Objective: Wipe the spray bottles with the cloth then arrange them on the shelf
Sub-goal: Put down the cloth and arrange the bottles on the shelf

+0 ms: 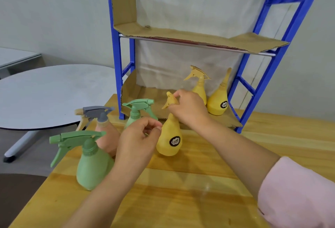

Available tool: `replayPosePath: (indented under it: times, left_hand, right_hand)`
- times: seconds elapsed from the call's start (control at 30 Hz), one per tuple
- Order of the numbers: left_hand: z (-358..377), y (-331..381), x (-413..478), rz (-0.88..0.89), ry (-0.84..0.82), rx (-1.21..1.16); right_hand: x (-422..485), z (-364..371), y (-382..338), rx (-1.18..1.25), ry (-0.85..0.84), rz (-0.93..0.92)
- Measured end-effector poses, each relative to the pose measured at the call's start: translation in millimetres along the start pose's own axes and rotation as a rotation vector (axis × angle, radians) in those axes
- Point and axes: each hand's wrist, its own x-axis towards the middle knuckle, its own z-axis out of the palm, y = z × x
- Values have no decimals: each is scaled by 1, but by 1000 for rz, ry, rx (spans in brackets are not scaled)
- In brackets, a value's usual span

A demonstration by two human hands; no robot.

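Observation:
A yellow spray bottle (169, 140) stands on the wooden table (190, 182) in front of the blue shelf (116, 50). My right hand (188, 108) grips its spray head from the right. My left hand (139, 139) hovers just left of that bottle, fingers curled, holding nothing that I can see. Two more yellow bottles (218, 101) stand on the shelf's lower cardboard level at the right. A large green bottle (92, 166), a pink bottle with a grey head (105, 137) and a smaller green bottle (136, 113) stand at the table's left. No cloth is in view.
The upper shelf level (190, 36) is lined with cardboard and holds no bottles. A round grey table (45, 93) stands to the left, beyond the wooden table's edge. A pale fabric sheet hangs behind the shelf.

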Motion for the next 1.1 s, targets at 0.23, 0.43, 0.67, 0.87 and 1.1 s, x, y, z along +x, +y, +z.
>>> replayPosePath:
  times: [0.23,0.43,0.67,0.87,1.1]
  left_hand:
    - [0,-2,13,67,-15,125]
    - [0,-9,18,110,-58,196]
    - [0,-15,24,166,-85,292]
    - [2,-22,23,144,-100,292]
    - [2,-16,19,163,-102,304]
  right_hand:
    - [66,-12,-9,-47,249,-94]
    - [109,10,-17,-159,299,-177]
    - [139,41,-13,-183,224,-189]
    - [144,52,-11,-222,188,-152]
    - [130,47,-2,-139,196,-119]
